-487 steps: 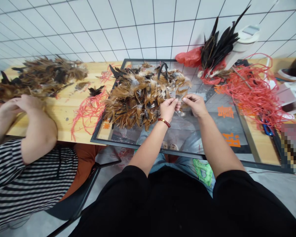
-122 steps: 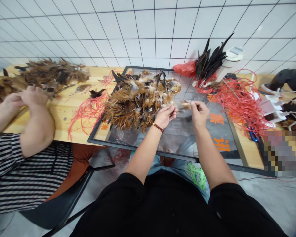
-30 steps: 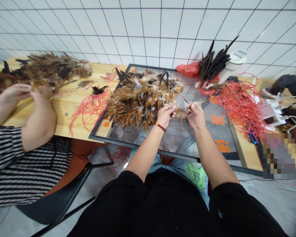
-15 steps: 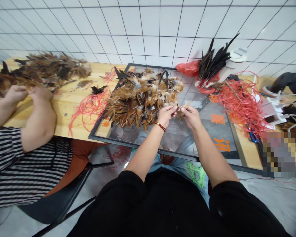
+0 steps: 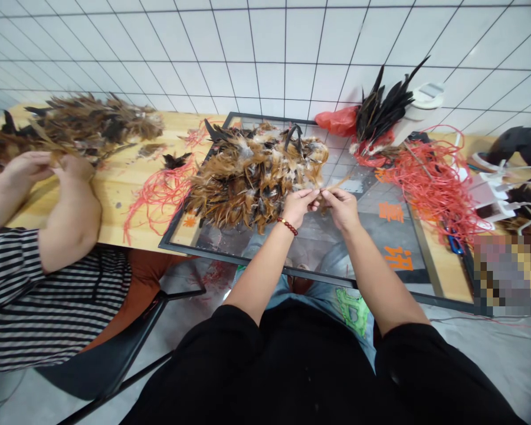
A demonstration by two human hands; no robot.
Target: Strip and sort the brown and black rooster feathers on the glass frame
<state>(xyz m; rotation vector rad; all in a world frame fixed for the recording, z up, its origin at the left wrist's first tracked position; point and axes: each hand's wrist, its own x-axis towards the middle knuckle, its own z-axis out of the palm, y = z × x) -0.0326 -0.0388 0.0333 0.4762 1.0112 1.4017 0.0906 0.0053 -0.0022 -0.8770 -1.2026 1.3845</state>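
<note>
Brown feathers (image 5: pixel 252 177) lie in a wide pile on a glass panel with a dark frame (image 5: pixel 310 274). At the pile's right edge, my left hand (image 5: pixel 298 206), with a beaded bracelet on its wrist, pinches small brown feathers. My right hand (image 5: pixel 341 208) nearly touches it, fingers closed on a thin light-brown feather (image 5: pixel 340 182) that points up and right. The fingertips of both hands meet above the glass, and the feathers' lower ends are hidden between them.
Pink string (image 5: pixel 438 183) is heaped at the right, beside black feathers (image 5: pixel 380 112), a red bag (image 5: pixel 338 123) and a white charger (image 5: pixel 489 195). Blue-handled scissors (image 5: pixel 455 243) lie nearby. At the left, another person's hands (image 5: pixel 48 165) work near more feathers (image 5: pixel 101 121) and string (image 5: pixel 163 192).
My right hand has shifted slightly left towards my left hand, and the feather in it now tilts more upward. The other person's hands have moved slightly, with a long feather now showing above them.
</note>
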